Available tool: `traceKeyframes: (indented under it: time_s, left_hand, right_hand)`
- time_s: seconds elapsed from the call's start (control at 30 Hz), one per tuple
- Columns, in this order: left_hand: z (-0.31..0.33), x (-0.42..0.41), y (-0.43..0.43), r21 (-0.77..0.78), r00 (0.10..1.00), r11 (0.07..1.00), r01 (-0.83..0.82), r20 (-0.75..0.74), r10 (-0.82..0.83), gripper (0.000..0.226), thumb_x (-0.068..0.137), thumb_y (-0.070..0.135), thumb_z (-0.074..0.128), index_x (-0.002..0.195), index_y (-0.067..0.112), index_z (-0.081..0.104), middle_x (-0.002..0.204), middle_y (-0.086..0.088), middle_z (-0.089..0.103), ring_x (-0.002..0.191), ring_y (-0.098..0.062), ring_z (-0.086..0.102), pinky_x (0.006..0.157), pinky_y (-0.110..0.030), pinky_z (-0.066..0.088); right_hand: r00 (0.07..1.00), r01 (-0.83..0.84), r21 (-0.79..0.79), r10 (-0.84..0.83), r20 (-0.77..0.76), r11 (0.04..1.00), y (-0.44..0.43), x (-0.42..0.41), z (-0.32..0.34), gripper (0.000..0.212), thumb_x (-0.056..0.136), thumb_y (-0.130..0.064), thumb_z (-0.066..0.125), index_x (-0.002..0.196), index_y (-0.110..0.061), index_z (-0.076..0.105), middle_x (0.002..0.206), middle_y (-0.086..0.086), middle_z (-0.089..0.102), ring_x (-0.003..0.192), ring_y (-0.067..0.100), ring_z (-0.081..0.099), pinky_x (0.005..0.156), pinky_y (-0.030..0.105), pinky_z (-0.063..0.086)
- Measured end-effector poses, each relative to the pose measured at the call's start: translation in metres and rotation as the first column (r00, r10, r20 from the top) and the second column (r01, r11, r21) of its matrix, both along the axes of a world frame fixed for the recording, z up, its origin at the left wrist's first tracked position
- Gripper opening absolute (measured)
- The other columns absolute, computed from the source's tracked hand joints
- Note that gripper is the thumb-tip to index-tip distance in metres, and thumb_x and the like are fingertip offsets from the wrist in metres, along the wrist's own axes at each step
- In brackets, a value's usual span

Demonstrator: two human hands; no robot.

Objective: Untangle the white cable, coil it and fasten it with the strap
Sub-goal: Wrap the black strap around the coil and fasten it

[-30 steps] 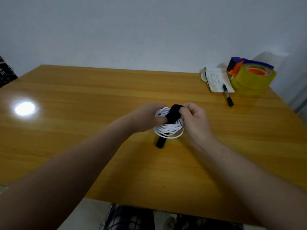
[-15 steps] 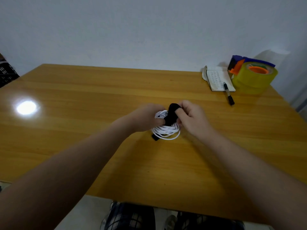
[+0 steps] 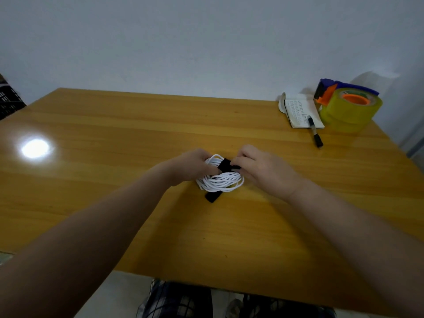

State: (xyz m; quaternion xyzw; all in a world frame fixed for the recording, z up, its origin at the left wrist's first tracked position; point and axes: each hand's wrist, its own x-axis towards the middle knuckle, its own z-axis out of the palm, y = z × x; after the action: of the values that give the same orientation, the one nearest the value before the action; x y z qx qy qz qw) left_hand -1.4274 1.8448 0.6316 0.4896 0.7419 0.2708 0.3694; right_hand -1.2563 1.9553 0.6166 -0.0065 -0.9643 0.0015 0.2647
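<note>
Head view, nearest first: checked fabric (image 3: 179, 301) shows below the near edge of the wooden table (image 3: 114, 134), on the near side of the coil. Both bare forearms reach forward over the glossy, honey-coloured tabletop and meet at the white cable (image 3: 220, 182).

The white cable lies on the table as a flat, roughly oval coil of many thin, smooth, round strands. It sits between the two hands and touches both.

The strap (image 3: 223, 165) is a black, matte, flat band. One end projects from under the near edge of the coil and lies on the wood. The other end crosses over the far part of the coil.

- Left hand (image 3: 192, 166): at the left side of the coil, fingers curled round the strands, holding the bundle.
- Right hand (image 3: 259, 168): at the right side of the coil, fingertips drawn together, pinching the upper end of the strap.

Beyond the coil and to its right lies a black marker pen (image 3: 315, 131), its far end resting on a small open notebook (image 3: 300, 110) with printed white pages. Further right of the coil stands a tape dispenser (image 3: 348, 106): a translucent yellow roll, an orange core, a blue frame. Far left of the coil, off the table, part of a dark slatted crate (image 3: 6, 102) shows. A plain pale wall (image 3: 206, 42) stands behind.
</note>
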Motion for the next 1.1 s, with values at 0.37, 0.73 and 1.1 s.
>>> traceKeyframes:
  time_s: [0.37, 0.73, 1.1]
  left_hand:
    - [-0.010, 0.000, -0.002, 0.137, 0.993, 0.991, 0.006, -0.114, 0.010, 0.013, 0.088, 0.015, 0.060, 0.095, 0.005, 0.066, 0.089, -0.008, 0.068, 0.080, -0.017, 0.062, 0.070, -0.029, 0.048]
    - [-0.008, -0.001, 0.004, 0.143, 0.992, 0.989, -0.028, -0.121, 0.046, 0.018, 0.086, 0.010, 0.060, 0.096, -0.003, 0.066, 0.089, -0.014, 0.067, 0.077, -0.019, 0.059, 0.065, -0.027, 0.044]
    - [-0.014, -0.012, 0.011, 0.157, 0.922, 0.988, 0.009, -0.383, 0.052, 0.015, 0.089, 0.015, 0.058, 0.097, 0.003, 0.063, 0.094, -0.011, 0.065, 0.089, -0.026, 0.059, 0.074, -0.034, 0.043]
  right_hand:
    - [0.875, 0.003, -0.931, -0.451, -0.174, 0.364, -0.019, -0.021, 0.005, 0.013, 0.099, -0.017, 0.040, 0.089, -0.019, 0.048, 0.080, -0.003, 0.054, 0.067, 0.005, 0.047, 0.065, 0.027, 0.041]
    - [0.989, 0.150, -0.528, -0.120, 0.091, 0.836, -0.004, -0.013, 0.017, 0.013, 0.084, -0.012, 0.067, 0.095, -0.012, 0.073, 0.074, -0.012, 0.038, 0.073, 0.019, 0.048, 0.063, 0.038, 0.044]
    - [0.978, -0.051, -0.629, -0.088, -0.187, 0.776, -0.033, -0.009, 0.035, 0.015, 0.094, -0.012, 0.049, 0.083, -0.021, 0.051, 0.076, -0.010, 0.047, 0.069, -0.005, 0.047, 0.063, 0.012, 0.035]
